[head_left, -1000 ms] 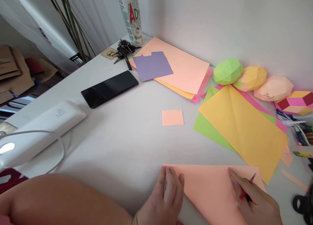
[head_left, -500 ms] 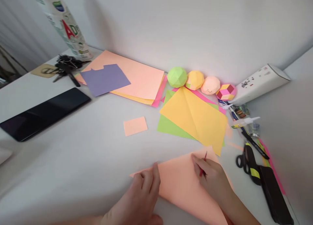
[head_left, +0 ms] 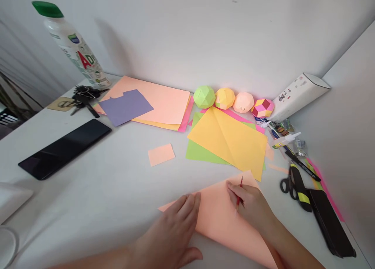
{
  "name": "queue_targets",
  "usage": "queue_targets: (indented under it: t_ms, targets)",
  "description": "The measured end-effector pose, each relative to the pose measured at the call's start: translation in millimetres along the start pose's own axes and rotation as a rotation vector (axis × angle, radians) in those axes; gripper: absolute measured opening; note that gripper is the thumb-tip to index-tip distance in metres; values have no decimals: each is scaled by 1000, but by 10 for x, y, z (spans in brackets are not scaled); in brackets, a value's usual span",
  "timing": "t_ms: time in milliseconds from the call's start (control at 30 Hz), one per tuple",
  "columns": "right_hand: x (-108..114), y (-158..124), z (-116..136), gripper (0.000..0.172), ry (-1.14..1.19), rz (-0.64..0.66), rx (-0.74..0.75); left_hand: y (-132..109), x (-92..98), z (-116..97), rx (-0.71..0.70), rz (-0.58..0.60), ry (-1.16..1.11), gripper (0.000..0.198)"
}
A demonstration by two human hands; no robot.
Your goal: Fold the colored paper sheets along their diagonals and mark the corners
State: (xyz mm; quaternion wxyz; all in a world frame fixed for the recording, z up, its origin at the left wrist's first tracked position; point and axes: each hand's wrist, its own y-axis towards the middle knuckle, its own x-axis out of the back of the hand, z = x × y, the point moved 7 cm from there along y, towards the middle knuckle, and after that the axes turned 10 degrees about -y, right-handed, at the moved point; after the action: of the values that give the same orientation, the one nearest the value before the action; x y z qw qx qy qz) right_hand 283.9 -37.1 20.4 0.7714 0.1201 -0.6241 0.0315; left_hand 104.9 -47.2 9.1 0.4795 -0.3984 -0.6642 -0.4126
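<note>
A peach sheet of paper point(head_left: 222, 222), apparently folded over, lies slanted on the table before me. My left hand point(head_left: 175, 226) rests on its left part, fingers laid flat together and thumb apart. At the sheet's upper right, my right hand point(head_left: 252, 204) presses a fingertip by the far edge. A thin red pencil point(head_left: 239, 200) is tucked between that hand's fingers, its dark tip pointing up and away. Beyond the sheet lies a small peach paper rectangle point(head_left: 161, 154). A creased yellow sheet point(head_left: 234, 138) overlaps a green one point(head_left: 202, 152) behind my right hand.
Several paper balls, one green point(head_left: 204, 97), line the wall. Left are stacked papers point(head_left: 164, 101), a purple piece point(head_left: 125, 107), a phone point(head_left: 66, 148), keys point(head_left: 84, 97) and a bottle point(head_left: 79, 50). Right are scissors point(head_left: 288, 185), a glue bottle point(head_left: 285, 140) and a black case point(head_left: 331, 222).
My left hand has slid right along the sheet's far edge and its curled fingers have flattened. The right hand keeps the pencil near the same spot. The camera view has shifted slightly.
</note>
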Motion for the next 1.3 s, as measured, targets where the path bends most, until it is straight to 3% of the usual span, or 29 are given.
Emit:
queue_targets:
  t_ms: [100, 233, 300, 433, 733, 1300]
  targets:
    - [-28, -3, -16, 37, 58, 42, -38, 112, 36, 79, -45, -7, -113, 61]
    - [-64, -23, -50, 35, 108, 78, -89, 398, -64, 149, -113, 143, -83, 27]
    - [-70, -35, -62, 31, 110, 75, -98, 523, -108, 150, -194, 180, -31, 30]
    - [-64, -45, -65, 25, 113, 64, -98, 635, -137, 205, -236, 117, -6, 45]
    - [18, -55, -64, 24, 135, -1, -112, 640, -143, 234, -229, 52, -1, 35]
    - [-65, -60, -30, 36, 11, -67, -10, 624, -179, 208, -235, 90, 66, 44]
